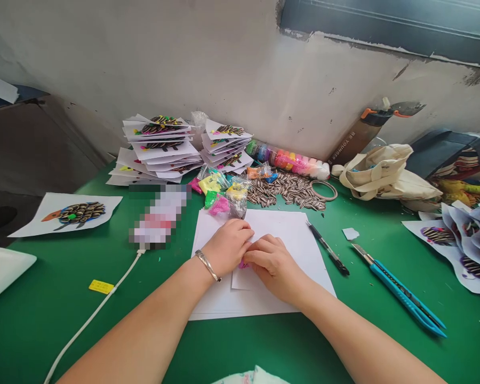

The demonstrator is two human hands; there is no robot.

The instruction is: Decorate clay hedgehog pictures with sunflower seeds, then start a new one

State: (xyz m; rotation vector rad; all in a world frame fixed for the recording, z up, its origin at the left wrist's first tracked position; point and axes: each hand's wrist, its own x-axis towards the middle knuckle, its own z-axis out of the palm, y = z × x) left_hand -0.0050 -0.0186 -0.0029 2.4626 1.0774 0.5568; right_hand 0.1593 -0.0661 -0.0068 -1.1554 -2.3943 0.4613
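Both hands meet over a stack of white paper point(300, 266) in the middle of the green table. A small bit of purple modelling clay point(244, 264) shows between the fingertips, mostly hidden by them. My left hand point(229, 242), with a silver bracelet at the wrist, has its fingers curled in around the clay. My right hand point(278, 266) pinches at the clay from the other side. Beneath the fingers lies a smaller white card point(242, 281) on top of the larger sheets. Small bags of coloured clay point(214, 184) rest just past the left hand.
Sunflower seeds point(280, 189) lie heaped behind the paper, near a roll of tape point(324, 190). A pen point(328, 249) and a blue craft knife point(408, 298), blade out, lie to the right. Stacked seed-picture cards point(164, 154) stand behind. A white cable point(100, 309) crosses the left.
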